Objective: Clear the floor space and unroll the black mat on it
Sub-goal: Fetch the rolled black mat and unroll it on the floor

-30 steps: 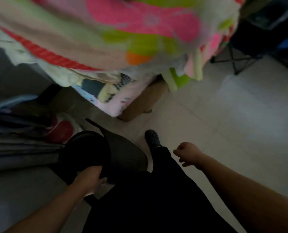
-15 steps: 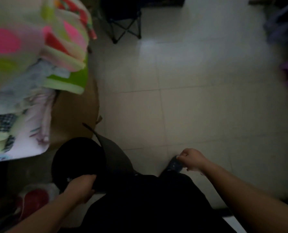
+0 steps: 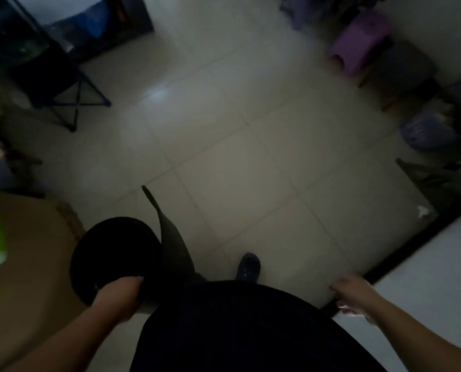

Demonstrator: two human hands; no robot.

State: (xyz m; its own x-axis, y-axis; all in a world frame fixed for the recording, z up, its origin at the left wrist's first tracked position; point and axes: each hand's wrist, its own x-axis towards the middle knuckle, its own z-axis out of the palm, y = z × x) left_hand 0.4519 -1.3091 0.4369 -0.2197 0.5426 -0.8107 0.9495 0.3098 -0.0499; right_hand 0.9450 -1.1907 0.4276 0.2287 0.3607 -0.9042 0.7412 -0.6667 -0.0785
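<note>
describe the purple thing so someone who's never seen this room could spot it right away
Start from the pale tiled floor and look to its far right corner, by the wall. The purple stool stands there, next to a darker grey one. It is the only purple thing among dark clutter.

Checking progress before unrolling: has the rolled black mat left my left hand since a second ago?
No. The left hand still grips the rolled black mat beside the leg; only the camera swung toward the tiled floor.

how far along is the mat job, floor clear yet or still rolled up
Looks done: the tiled floor ahead is bare. In hand: the left hand grips the black mat, mostly rolled, one loose flap sticking out; the right hand holds nothing. Left: set it down and unroll it.
</note>
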